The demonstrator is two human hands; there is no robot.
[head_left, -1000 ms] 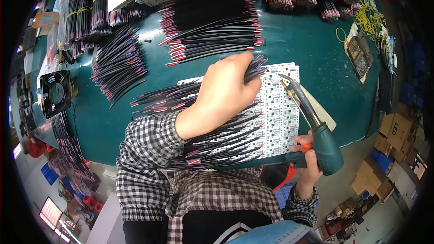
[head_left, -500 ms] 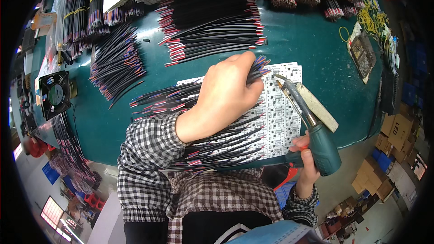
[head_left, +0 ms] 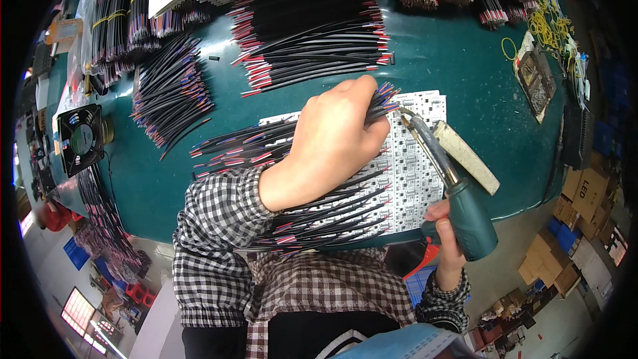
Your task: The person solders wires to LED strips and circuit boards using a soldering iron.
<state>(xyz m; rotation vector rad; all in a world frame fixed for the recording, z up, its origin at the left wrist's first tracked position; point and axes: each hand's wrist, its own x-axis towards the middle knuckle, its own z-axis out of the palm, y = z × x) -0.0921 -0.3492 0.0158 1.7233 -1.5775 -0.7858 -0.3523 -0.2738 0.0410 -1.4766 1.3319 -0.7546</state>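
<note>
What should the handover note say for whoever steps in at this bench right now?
Left hand: closed over a fan of black wires, pressing their ends onto the white circuit board panel.
Right hand: gripping the green soldering iron, tip aimed at the wire ends by the left fingertips.
Done: many wires already lie across the panel's lower rows; whether they are soldered cannot be told.
Left: loose wire piles remain on the green table. A small black fan sits at the left edge.

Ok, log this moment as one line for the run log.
left hand: pressing wires on white circuit panel | right hand: holding soldering iron, tip at wire ends | green table
</note>
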